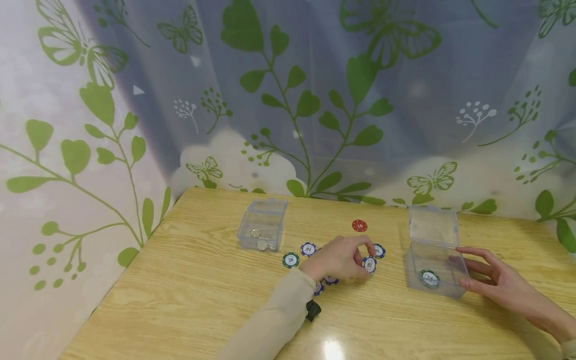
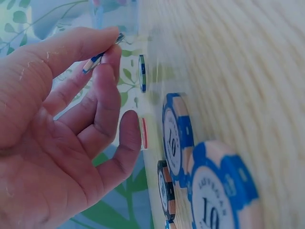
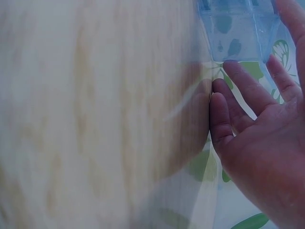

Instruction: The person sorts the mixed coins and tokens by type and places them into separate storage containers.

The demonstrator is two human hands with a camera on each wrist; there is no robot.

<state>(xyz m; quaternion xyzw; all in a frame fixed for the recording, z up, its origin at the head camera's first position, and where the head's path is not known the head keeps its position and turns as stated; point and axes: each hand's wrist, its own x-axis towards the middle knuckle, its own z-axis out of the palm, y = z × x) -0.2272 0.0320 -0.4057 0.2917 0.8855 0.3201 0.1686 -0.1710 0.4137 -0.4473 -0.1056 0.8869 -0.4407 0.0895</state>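
Between thumb and fingers, my left hand (image 1: 339, 257) pinches a blue-and-white chip (image 1: 369, 265) marked 10, held on edge in the left wrist view (image 2: 93, 62). Another blue chip (image 1: 380, 250) lies just beyond those fingertips. Under and beside the left wrist are more blue chips (image 1: 308, 249) and a green chip (image 1: 290, 260). My right hand (image 1: 504, 282), fingers extended, touches the right side of a clear box (image 1: 434, 265) whose lid stands up. Inside that box a green chip (image 1: 429, 279) is visible. The right wrist view shows the fingers (image 3: 248, 88) at the box's edge.
A second clear box (image 1: 261, 227) with its lid up holds several coins at the left. One red chip (image 1: 359, 225) lies behind my left hand. A small black object (image 1: 312, 310) is beside the left sleeve. A patterned curtain (image 1: 315, 100) hangs behind the table.
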